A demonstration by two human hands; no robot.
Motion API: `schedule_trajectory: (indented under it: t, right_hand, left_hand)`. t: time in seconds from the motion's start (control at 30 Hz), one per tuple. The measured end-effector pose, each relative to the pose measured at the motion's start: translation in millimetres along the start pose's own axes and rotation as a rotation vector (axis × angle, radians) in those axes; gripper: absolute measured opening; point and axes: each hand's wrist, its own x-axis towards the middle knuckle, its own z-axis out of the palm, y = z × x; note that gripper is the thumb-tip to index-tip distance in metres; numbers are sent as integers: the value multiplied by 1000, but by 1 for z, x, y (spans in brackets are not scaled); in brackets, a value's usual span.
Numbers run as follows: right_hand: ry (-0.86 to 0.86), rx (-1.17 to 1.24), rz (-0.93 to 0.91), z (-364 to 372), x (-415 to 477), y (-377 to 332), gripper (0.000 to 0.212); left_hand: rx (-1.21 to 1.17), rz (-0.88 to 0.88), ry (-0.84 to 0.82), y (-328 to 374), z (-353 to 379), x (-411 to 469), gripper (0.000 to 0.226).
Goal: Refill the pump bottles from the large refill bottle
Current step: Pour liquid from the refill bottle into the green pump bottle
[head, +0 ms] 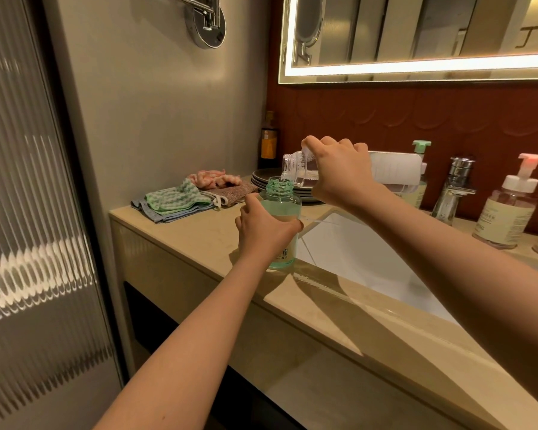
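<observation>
Currently right hand (339,172) grips the tilted refill bottle (392,169), neck just over the green bottle's (284,207) open mouth, left hand (263,226) wrapped round it on the counter (199,232) by the sink (354,252); drift or overtilt would likely spill past that narrow mouth.

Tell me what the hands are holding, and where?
The left hand grips the green bottle round its middle; the right hand holds the tipped refill bottle near its neck.
</observation>
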Motion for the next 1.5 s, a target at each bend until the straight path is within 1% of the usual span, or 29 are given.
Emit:
schedule_trajectory:
  t: [0.4,0.97,1.5]
  right_hand:
    - [-1,-7,-2,-2,-2,-1,62]
    - [-9,-11,2,-3,-2,-2,66]
    - [5,-19,4,-2,-2,-3,63]
  left_hand:
    - [4,13,7,-1,0,-1,73]
    - [7,14,8,0,0,0,73]
    - [11,4,7,-1,1,0,75]
